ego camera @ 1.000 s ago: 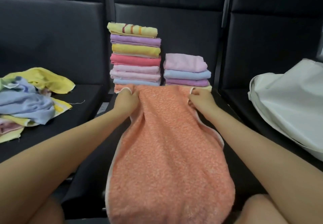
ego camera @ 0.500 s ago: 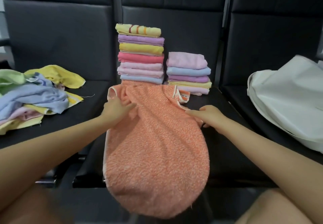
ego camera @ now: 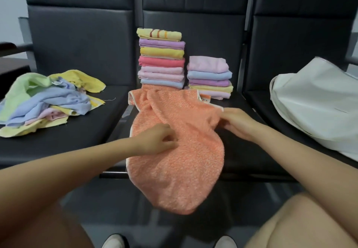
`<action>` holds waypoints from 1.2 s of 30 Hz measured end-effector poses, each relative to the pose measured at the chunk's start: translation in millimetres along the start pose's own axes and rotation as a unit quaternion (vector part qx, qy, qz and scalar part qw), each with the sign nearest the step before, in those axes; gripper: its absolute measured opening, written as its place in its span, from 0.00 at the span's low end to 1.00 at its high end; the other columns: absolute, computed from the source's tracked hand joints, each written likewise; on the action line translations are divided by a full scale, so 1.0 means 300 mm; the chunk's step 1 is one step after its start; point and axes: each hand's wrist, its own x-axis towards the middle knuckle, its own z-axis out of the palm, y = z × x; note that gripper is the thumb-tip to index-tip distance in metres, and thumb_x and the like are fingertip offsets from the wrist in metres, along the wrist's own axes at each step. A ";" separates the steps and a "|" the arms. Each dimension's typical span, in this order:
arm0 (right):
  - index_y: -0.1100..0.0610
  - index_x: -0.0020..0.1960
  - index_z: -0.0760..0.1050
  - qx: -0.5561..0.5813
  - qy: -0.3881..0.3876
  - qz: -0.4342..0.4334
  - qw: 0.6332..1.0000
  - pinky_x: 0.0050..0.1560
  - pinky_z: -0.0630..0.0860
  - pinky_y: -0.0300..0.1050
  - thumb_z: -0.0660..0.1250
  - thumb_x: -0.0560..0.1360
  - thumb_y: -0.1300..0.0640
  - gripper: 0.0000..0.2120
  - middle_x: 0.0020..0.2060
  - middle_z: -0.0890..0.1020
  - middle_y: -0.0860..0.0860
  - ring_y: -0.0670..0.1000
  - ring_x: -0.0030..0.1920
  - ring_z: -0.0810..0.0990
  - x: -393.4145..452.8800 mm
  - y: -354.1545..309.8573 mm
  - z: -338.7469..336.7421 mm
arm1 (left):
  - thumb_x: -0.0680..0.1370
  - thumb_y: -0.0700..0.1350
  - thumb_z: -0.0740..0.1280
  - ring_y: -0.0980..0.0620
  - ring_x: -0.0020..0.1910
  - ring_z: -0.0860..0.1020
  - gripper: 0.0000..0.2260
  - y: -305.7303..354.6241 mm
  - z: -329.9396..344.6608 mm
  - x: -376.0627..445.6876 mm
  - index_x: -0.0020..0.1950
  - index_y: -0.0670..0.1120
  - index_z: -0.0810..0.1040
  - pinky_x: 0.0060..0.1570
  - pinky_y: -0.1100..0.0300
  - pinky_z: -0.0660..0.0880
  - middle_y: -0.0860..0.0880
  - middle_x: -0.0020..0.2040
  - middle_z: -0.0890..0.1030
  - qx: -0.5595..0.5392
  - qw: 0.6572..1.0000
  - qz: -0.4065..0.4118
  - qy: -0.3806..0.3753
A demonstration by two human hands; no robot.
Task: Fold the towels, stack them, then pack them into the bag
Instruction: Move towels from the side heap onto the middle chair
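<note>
An orange towel [ego camera: 180, 160] lies on the middle black seat, its near end hanging over the front edge. My left hand [ego camera: 155, 140] sits on the towel's left middle with fingers curled into the cloth. My right hand [ego camera: 239, 123] pinches the towel's right edge. Behind the towel, against the backrest, stand a tall stack of folded towels [ego camera: 161, 58] and a shorter stack of folded towels [ego camera: 209, 77]. A pile of unfolded towels [ego camera: 44, 100] lies on the left seat. The white bag [ego camera: 319, 108] lies on the right seat.
Three black padded seats [ego camera: 248, 151] stand in a row with tall backrests. My knees and white shoe tips show at the bottom edge. A metal armrest juts out at the far left.
Both hands let go of the towel's far corners and drew back toward me. The far edge now lies at the foot of the stacks. The left hand slid to the towel's middle, the right to its side edge.
</note>
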 end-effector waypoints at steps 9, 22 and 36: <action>0.57 0.48 0.81 0.187 0.144 -0.007 0.972 0.49 0.78 0.44 0.69 0.76 0.62 0.03 0.44 0.84 0.53 0.50 0.44 0.82 0.065 -0.091 -0.057 | 0.83 0.47 0.56 0.53 0.48 0.73 0.08 -0.012 -0.093 0.103 0.46 0.49 0.70 0.48 0.56 0.68 0.55 0.46 0.75 -0.173 0.961 -0.116 0.184; 0.56 0.38 0.77 -0.149 -0.030 0.052 0.987 0.36 0.70 0.34 0.73 0.73 0.54 0.09 0.34 0.78 0.47 0.43 0.35 0.75 0.145 -0.005 0.010 | 0.82 0.44 0.58 0.45 0.47 0.73 0.06 -0.231 -0.093 0.272 0.49 0.42 0.71 0.45 0.50 0.70 0.44 0.50 0.76 0.075 0.950 -0.166 0.255; 0.59 0.48 0.80 0.125 0.113 0.034 0.985 0.42 0.77 0.40 0.67 0.77 0.62 0.04 0.43 0.83 0.55 0.50 0.40 0.81 0.073 -0.061 -0.074 | 0.72 0.67 0.63 0.52 0.52 0.73 0.24 0.004 -0.011 0.032 0.60 0.52 0.73 0.51 0.58 0.70 0.53 0.53 0.73 0.152 0.983 0.083 -0.061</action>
